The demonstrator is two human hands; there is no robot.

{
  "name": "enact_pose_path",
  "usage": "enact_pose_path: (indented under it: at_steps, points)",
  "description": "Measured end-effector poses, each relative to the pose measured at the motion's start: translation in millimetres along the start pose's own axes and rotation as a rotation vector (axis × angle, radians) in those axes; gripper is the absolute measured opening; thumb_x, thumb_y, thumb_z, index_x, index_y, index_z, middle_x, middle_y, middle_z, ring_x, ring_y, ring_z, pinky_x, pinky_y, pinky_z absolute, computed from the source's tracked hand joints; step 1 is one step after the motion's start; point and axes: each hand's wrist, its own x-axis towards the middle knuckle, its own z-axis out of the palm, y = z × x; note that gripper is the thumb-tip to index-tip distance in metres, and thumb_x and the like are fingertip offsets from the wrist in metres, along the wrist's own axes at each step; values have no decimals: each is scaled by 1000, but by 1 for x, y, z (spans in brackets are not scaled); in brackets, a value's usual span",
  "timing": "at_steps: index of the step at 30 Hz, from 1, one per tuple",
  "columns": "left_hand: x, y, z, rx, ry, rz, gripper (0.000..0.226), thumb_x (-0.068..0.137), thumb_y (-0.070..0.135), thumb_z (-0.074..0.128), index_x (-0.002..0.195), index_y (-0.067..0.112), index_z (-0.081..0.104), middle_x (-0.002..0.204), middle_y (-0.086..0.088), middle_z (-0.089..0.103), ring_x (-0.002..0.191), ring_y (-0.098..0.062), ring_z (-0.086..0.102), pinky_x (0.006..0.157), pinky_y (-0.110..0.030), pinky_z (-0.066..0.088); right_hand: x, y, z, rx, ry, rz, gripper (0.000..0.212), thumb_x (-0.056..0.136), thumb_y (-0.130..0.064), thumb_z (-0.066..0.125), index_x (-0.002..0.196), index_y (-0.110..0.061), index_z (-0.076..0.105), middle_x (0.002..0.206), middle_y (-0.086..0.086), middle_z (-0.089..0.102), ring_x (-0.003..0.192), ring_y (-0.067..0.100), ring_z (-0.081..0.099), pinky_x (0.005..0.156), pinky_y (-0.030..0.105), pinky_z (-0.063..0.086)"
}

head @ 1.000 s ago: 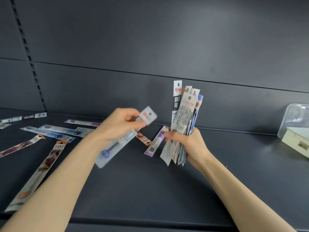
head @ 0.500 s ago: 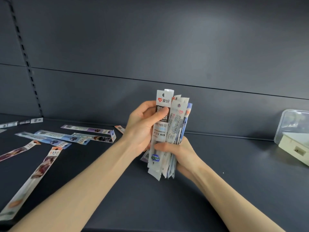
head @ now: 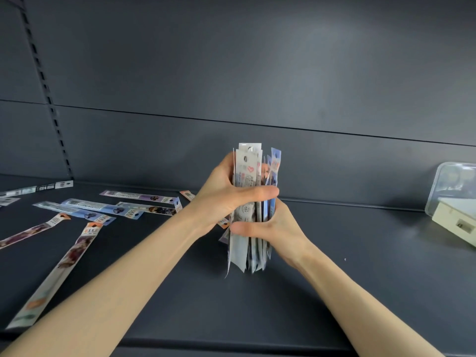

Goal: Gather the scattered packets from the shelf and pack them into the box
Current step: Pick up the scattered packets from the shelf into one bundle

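Bulging upright bundle of slim packets point(head: 246, 171)

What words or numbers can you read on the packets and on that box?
Nothing here reads clearly enough to quote.
bundle of packets: a pink heart mark; the print around it is blurred.
black packet at the back left: white characters, too small to read.
orange-topped packet: characters too blurred to read.
blue packet: print too small to read.
box: no text shows.
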Motion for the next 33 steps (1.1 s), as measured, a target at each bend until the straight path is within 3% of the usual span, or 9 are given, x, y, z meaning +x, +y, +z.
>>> enact_pose_path:
  at_steps: [5,10,15,18,22,24,27,30,33]
  points:
    - [-1,0,-2,58,-4,7,50,62,15,77,109,12,59,102,-7,71,85,-15,70,72,-24,56,0,5,5,-108,-38,43,64,64,-9,84,123,-11,58,110,3,72,103,12,69,88,27,54]
    - [1,0,-3,63,-3,2,47,74,8,76,116,11,57,99,-6,72,90,-17,71,72,-24,57,1,5,-1,50,4,56,68,55,-16,83,119,-10,59,107,9,73,100,22,71,87,35,57]
    - [3,-2,2,69,-51,-3,32,80,9,72,109,16,60,85,9,71,83,-9,71,69,-20,55,1,6,3,-8,-41,79,42,61,-7,78,101,-10,69,105,16,73,99,28,71,89,38,56]
    - [8,1,3,106,-153,2,24,87,12,65,107,22,61,95,4,71,93,-12,70,79,-23,55,2,5,-2,-7,-2,74,30,63,-6,77,92,-15,73,99,15,74,96,31,71,90,43,56]
    - [12,-3,-10,168,-285,-69,44,84,30,65,125,23,51,120,7,65,112,-6,62,96,-24,49,4,7,-14,-3,117,73,21,60,-6,73,81,-10,72,85,12,74,86,31,71,88,48,55]
    - [14,-18,-22,318,-223,-163,55,83,41,62,132,20,47,121,10,63,114,-2,58,100,-23,44,5,7,-22,-18,196,75,17,61,-4,74,77,-6,70,74,6,72,73,21,70,79,39,58]
    - [10,-51,-35,789,-138,-241,61,82,49,63,132,16,50,125,5,59,114,-9,57,96,-25,43,7,8,-29,-68,280,91,19,70,3,76,76,-13,66,61,-8,69,62,8,66,67,25,53]
    - [6,-75,-33,1145,-135,-273,64,79,61,59,124,14,58,129,-1,53,118,-20,49,99,-37,38,9,10,-30,-81,288,125,21,71,0,77,75,-18,67,63,-10,71,64,7,66,68,22,55]
    - [7,-78,-28,1240,-56,-210,52,78,58,61,109,17,66,116,0,58,114,-23,48,90,-35,32,10,11,-29,-83,268,140,21,71,-1,78,70,-19,67,62,-10,70,61,6,66,67,23,55]
